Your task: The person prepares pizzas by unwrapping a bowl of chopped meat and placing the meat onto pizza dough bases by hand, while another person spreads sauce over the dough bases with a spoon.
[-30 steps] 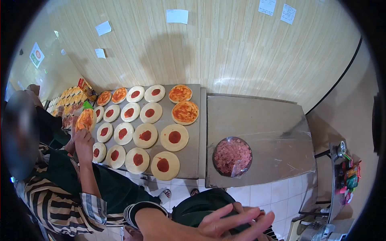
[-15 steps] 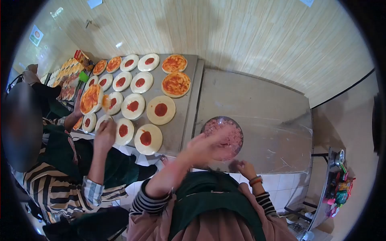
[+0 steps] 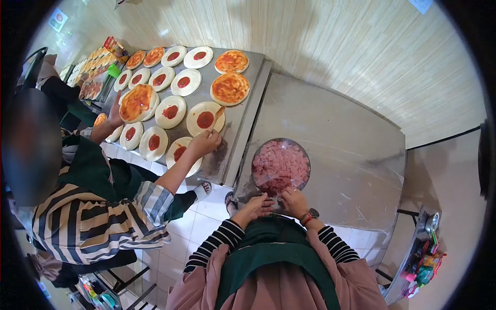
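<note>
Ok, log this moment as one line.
left hand: by near edge, round dark-edged bowl of pink chopped meat | right hand: beside left, same edge | bowl: on grey metal table

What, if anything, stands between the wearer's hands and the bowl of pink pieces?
No solid obstacle shows between the left hand or right hand and the bowl; clear film may cover it, but that is uncertain.

head: looks forward and steeply down from the wearer's head | frames bare left hand (image 3: 257,207) and bare right hand (image 3: 294,202) below centre at near range | reaches pale wood-grain wall (image 3: 336,41) farther off | bends at edges
</note>
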Available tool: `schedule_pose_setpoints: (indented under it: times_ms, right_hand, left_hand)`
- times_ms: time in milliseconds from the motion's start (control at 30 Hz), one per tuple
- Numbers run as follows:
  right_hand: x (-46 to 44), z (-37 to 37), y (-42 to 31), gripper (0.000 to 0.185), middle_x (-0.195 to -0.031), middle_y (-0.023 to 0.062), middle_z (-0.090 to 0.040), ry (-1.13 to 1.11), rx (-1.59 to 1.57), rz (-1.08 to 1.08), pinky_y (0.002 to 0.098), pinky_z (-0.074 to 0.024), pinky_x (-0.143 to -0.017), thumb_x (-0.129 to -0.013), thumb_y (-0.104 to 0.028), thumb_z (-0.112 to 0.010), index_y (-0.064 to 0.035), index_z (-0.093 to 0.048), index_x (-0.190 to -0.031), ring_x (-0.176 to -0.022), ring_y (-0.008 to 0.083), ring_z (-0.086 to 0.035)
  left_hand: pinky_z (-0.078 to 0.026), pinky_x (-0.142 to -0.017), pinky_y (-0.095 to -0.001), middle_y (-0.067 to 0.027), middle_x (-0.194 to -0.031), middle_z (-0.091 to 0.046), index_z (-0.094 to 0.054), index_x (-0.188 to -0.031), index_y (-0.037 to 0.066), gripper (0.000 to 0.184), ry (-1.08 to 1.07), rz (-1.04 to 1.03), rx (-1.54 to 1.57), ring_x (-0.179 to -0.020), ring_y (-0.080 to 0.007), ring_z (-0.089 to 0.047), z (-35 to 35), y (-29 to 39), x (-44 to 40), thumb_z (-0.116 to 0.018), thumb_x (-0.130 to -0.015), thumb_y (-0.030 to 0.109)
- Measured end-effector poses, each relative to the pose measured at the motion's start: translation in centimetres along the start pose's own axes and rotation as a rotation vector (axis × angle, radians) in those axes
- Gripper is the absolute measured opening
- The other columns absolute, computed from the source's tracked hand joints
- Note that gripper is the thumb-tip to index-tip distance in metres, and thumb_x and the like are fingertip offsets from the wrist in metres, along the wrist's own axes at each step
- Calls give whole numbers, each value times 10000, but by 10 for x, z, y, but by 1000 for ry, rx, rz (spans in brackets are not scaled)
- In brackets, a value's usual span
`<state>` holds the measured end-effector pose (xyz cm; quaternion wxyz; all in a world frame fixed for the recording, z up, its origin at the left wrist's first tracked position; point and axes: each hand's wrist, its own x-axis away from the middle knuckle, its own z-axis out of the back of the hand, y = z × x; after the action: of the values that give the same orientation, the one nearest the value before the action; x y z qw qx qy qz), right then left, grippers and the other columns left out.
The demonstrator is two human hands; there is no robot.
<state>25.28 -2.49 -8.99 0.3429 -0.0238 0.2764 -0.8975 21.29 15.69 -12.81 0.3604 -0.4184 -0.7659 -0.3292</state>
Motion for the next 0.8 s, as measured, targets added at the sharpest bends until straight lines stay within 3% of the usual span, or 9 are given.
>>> schedule_pose_setpoints:
  times_ms: [100, 200, 533, 633, 700, 733, 800]
  right_hand:
    - [-4, 4, -3, 140, -744, 82, -506, -3, -9, -11, 346, -407, -601, -647, -102, -584, -68, -509, -760, -729, 263, -505]
    - [-12, 12, -2, 143, -727, 86, -516, -11, -54, 32, 355, -408, -614, -656, -109, -581, -68, -509, -772, -725, 266, -508]
    - [-19, 16, 2, 139, -749, 108, -517, -181, -85, 93, 374, -412, -639, -690, -120, -563, -49, -489, -783, -725, 287, -510]
    - [-22, 13, 2, 129, -756, 115, -519, -157, -131, 46, 381, -420, -639, -701, -116, -553, -47, -486, -786, -739, 301, -511]
    - [-26, 19, -1, 107, -749, 130, -515, -89, -194, -30, 389, -421, -627, -708, -91, -543, -39, -480, -777, -741, 315, -512]
    - [-29, 22, 0, 107, -749, 130, -515, -93, -198, -28, 389, -421, -627, -708, -91, -543, -39, -480, -777, -741, 315, -512]
    - [-40, 27, 4, 93, -748, 147, -508, 24, -324, -18, 393, -417, -611, -706, -64, -540, -35, -482, -772, -731, 323, -513]
  left_hand:
    - [-459, -638, -345, -85, -907, -570, -444, -1062, 98, 322, 21, 19, 260, -796, -227, -548, -3, -1, -14, -478, -848, 335]
    - [-467, -609, -346, -96, -898, -570, -484, -1012, 87, 259, 20, 61, 350, -771, -227, -551, 3, -9, -27, -515, -835, 273]
    - [-429, -496, -255, -38, -704, -572, -575, -869, 14, 124, 97, -66, 391, -573, -143, -526, 6, -17, -38, -552, -789, 106]
    - [-413, -480, -248, -40, -716, -564, -552, -871, 18, 138, 246, -108, 440, -552, -131, -511, -12, -11, -22, -567, -747, 77]
    - [-393, -482, -221, -38, -702, -536, -475, -925, 37, 229, 536, -563, 180, -561, -107, -499, -43, 1, 4, -578, -722, 54]
    - [-393, -482, -221, -38, -702, -536, -475, -925, 37, 229, 541, -563, 183, -561, -107, -499, -44, 4, 2, -578, -722, 54]
    - [-403, -502, -216, -44, -720, -528, -433, -947, 24, 280, 624, -875, -125, -588, -106, -505, -46, 11, -1, -587, -714, 45]
